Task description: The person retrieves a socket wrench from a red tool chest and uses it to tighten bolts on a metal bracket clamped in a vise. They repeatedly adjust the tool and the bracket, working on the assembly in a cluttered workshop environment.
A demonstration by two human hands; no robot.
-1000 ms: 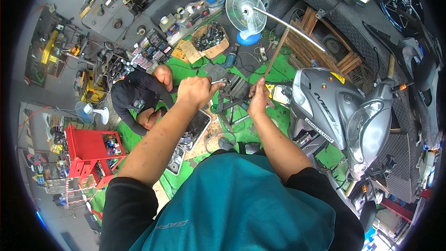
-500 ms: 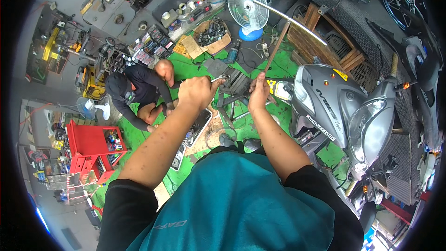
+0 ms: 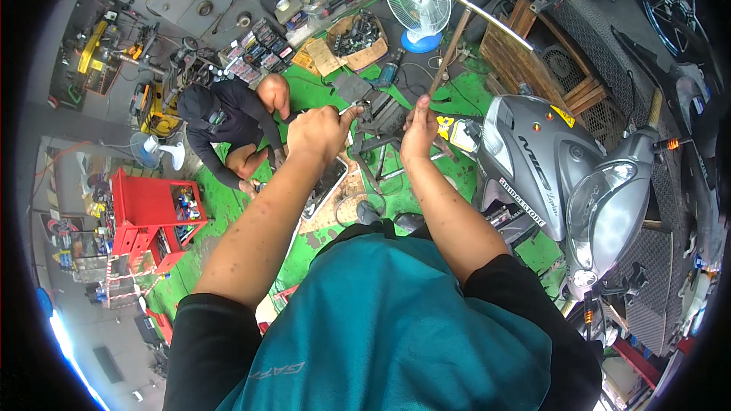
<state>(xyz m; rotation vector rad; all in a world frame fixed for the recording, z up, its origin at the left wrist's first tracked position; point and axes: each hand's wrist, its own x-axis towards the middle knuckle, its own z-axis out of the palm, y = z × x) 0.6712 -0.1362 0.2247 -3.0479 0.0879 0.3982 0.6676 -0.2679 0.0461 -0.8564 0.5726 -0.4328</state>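
T-shaped rod (image 3: 447,58): the right hand's (image 3: 418,133) fingers clamp its lower end. Cardboard box (image 3: 368,58) near the green floor's (image 3: 308,93) far edge holds dark parts (image 3: 358,33). Left hand's (image 3: 314,135) fingers clamp a metal tool (image 3: 362,104).

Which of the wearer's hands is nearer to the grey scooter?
Right. The right hand is just left of the front of the scooter; the left hand is farther left, beyond the right hand.

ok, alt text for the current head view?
Bare left hand grips a silver wrench-like tool; the right hand is at the lower end of a brown rod. A co-worker crouches on a green floor at left, a gray scooter at right.
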